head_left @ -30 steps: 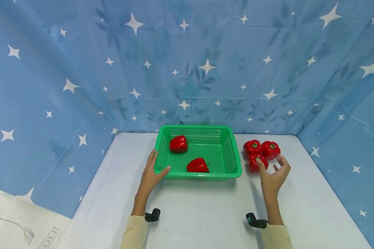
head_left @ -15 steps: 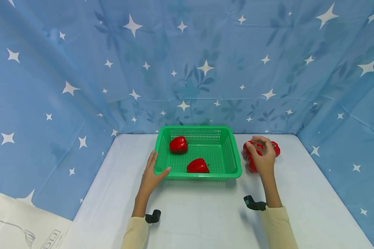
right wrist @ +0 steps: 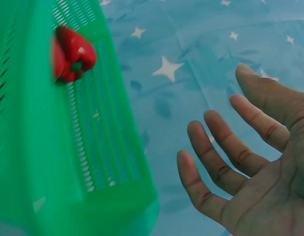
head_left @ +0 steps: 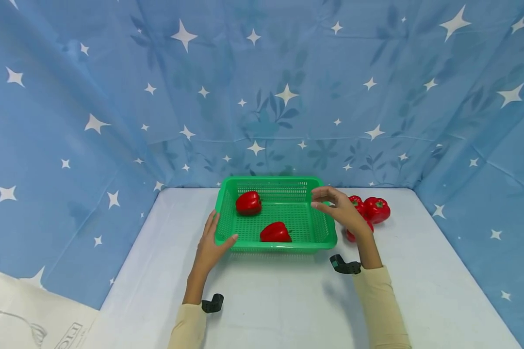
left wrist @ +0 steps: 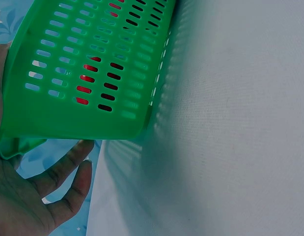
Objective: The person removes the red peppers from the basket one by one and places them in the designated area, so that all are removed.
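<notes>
A green plastic basket (head_left: 284,245) stands on the white table, with one red bell pepper (head_left: 248,203) at its back left and another red bell pepper (head_left: 276,232) near its front wall. My left hand (head_left: 209,249) rests at the front left corner, thumb on the front rim and fingers along the left side; in the left wrist view two fingers (left wrist: 68,172) extend loosely beside the corner. Over the basket's right rim hovers my right hand (head_left: 338,206), holding nothing; the right wrist view shows its relaxed fingers (right wrist: 215,162) spread apart.
Right of the basket, three more red bell peppers (head_left: 377,210) sit together on the table (head_left: 279,300), two partly hidden by my right hand. A blue star-patterned curtain (head_left: 262,97) encloses the back and sides. Pale printed cloth (head_left: 30,310) lies at lower left.
My right hand has moved left from above the loose peppers to the basket's right rim, still without anything in it. The left hand and the basket have stayed put.
</notes>
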The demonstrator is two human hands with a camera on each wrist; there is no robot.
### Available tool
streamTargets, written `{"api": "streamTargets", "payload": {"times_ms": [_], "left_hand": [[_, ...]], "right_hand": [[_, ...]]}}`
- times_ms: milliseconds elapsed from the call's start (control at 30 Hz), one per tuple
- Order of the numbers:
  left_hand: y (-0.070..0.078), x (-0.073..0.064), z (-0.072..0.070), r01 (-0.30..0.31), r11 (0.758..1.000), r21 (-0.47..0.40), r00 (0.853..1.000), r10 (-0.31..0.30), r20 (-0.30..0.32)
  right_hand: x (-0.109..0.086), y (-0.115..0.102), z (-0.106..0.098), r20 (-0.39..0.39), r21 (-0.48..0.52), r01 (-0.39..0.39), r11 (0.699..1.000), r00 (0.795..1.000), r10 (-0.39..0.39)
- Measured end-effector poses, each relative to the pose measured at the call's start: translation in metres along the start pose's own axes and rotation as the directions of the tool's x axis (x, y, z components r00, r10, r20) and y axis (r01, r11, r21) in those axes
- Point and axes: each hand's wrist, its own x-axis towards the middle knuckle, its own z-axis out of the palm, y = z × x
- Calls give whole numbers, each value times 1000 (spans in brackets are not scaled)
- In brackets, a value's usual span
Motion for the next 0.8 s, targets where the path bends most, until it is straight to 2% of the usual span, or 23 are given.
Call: {"api": "streamTargets", "payload": {"times_ms": [167, 367, 533, 800], "left_hand": [[-2, 0, 0, 1, 1000, -3, 1000, -1, 4], [-4, 1, -1, 5, 1000, -5, 1000, -5, 3], [-2, 2, -2, 12, 1000, -7, 1000, -12, 6], [-4, 1, -1, 9, 1000, -11, 1000, -9, 2]], "right_hand": [[22, -15, 5, 103, -6, 28, 1000, 994, -27], [47, -31, 8, 254, -73, 53, 996, 967, -33], [61, -34, 14, 340, -76, -15, 997, 940, 40], [78, -16, 32, 418, -87, -108, 990, 898, 135]]}}
